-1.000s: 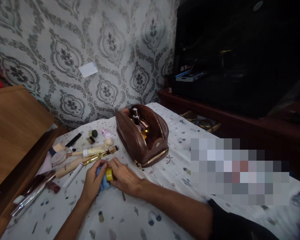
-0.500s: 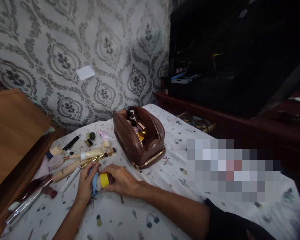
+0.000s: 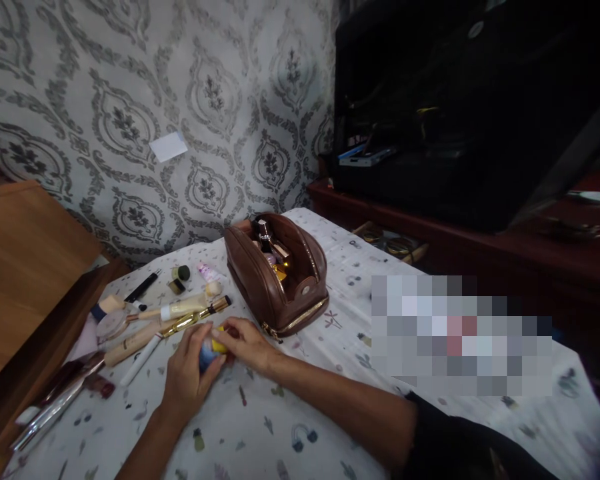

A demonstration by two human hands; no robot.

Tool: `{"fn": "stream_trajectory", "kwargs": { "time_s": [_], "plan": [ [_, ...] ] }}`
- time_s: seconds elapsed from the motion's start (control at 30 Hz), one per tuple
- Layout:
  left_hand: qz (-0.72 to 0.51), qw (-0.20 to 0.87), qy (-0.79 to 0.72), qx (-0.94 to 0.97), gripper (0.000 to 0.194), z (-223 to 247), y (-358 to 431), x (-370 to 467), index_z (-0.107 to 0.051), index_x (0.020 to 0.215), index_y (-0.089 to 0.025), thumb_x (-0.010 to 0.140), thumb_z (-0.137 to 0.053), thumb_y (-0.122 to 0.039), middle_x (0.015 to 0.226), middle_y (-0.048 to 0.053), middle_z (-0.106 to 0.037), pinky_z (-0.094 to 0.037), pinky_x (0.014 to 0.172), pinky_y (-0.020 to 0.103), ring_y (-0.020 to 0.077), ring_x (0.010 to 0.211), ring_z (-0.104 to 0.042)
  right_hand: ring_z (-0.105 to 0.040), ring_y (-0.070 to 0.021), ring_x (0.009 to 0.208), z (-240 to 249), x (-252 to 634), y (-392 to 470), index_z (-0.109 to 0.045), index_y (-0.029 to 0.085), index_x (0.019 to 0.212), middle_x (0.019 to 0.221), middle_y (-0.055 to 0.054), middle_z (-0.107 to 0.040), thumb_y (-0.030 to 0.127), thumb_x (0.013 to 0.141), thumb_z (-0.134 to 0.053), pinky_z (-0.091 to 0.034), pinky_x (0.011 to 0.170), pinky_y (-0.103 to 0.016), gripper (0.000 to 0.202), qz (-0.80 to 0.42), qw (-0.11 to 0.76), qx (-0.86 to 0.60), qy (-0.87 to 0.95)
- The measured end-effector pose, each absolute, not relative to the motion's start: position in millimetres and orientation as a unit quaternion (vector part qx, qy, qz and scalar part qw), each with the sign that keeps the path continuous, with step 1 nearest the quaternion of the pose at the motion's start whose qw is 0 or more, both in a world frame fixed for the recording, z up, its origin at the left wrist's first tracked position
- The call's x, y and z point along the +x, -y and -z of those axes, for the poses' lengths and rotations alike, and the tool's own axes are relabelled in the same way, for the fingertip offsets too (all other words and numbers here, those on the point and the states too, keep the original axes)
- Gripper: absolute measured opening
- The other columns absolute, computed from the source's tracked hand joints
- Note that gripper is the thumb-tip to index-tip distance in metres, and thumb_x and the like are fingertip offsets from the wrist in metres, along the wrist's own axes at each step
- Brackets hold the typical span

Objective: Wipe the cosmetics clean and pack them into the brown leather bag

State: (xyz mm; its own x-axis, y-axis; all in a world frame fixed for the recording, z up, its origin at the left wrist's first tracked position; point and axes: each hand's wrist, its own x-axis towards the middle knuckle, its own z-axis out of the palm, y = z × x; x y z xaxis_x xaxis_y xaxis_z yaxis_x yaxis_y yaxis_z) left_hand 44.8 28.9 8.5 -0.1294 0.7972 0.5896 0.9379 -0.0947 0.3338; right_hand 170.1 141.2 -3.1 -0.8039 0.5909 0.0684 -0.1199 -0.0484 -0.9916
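My left hand (image 3: 187, 363) is closed around something soft-looking and blue, perhaps a cloth (image 3: 208, 353), pressed against a small yellow-banded container (image 3: 220, 339). From the other side, my right hand (image 3: 245, 343) grips the container with thumb and fingers. Both hands meet just above the patterned sheet, and the fingers cover much of what they hold. Beyond them stands an unzipped brown toiletry bag (image 3: 275, 283) with bottles and gold-coloured items (image 3: 280, 272) inside. A gold tube (image 3: 195, 317) lies close to my left fingers.
To the left lie a white pen-like stick (image 3: 141, 360), a beige tube (image 3: 133, 343), a clear-handled brush (image 3: 50, 413), a black pen (image 3: 143, 285) and a pink tube (image 3: 210, 272). A wooden board (image 3: 35, 253) borders the left side. A dark cabinet (image 3: 455, 133) stands right; a blurred patch covers the sheet there.
My left hand has moved right and wrapped further around the blue piece and the container. My right hand has shifted slightly, and less of the container shows. The view has moved a little.
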Motion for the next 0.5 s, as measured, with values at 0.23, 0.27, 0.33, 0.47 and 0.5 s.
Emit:
{"fn": "stream_trajectory", "kwargs": {
  "time_s": [0.23,0.27,0.33,0.47,0.5],
  "plan": [
    [0.346,0.127,0.662,-0.653,0.028,-10.2,-29.4,45.4,-0.058,0.113,-0.02,0.093,-0.054,-0.039,0.099,0.008,-0.067,-0.052,0.08,0.032,0.0231,0.091,-0.066,-0.048,-0.0103,0.039,-4.0,172.6,-138.9,-0.052,0.019,0.075,0.046,0.006,-0.049,0.075,0.085,-0.049,-0.037,0.041,-0.022,0.057,-0.7,0.205,-0.186,0.658],
    [0.352,0.118,0.666,-0.647,0.025,-11.8,-29.5,46.5,-0.059,0.109,-0.02,0.094,-0.052,-0.038,0.096,0.007,-0.067,-0.052,0.079,0.032,0.0225,0.089,-0.065,-0.048,-0.0101,0.04,-3.1,171.7,-138.5,-0.051,0.019,0.076,0.046,0.006,-0.049,0.075,0.085,-0.05,-0.037,0.041,-0.022,0.056,-0.696,0.21,-0.186,0.661],
    [0.368,0.103,0.674,-0.632,0.022,-15.3,-30.0,49.9,-0.06,0.104,-0.02,0.095,-0.048,-0.037,0.093,0.006,-0.066,-0.05,0.078,0.031,0.0217,0.087,-0.064,-0.048,-0.0099,0.041,-0.9,170.3,-137.9,-0.05,0.02,0.076,0.047,0.006,-0.049,0.073,0.086,-0.051,-0.036,0.042,-0.021,0.054,-0.693,0.216,-0.184,0.663],
    [0.412,0.063,0.698,-0.582,0.024,-22.2,-32.2,58.3,-0.061,0.094,-0.02,0.096,-0.045,-0.039,0.087,0.004,-0.065,-0.048,0.077,0.03,0.021,0.082,-0.062,-0.049,-0.0105,0.045,3.7,169.4,-137.2,-0.05,0.02,0.08,0.053,0.006,-0.05,0.066,0.084,-0.059,-0.035,0.044,-0.022,0.047,-0.694,0.225,-0.186,0.658],
    [0.422,0.05,0.703,-0.57,0.026,-23.3,-32.8,59.6,-0.061,0.092,-0.02,0.095,-0.045,-0.041,0.085,0.004,-0.065,-0.048,0.076,0.03,0.0208,0.081,-0.061,-0.049,-0.0106,0.046,5.2,169.2,-137.0,-0.052,0.02,0.082,0.054,0.006,-0.051,0.064,0.084,-0.062,-0.036,0.045,-0.022,0.045,-0.691,0.23,-0.184,0.66]
  ]
}}
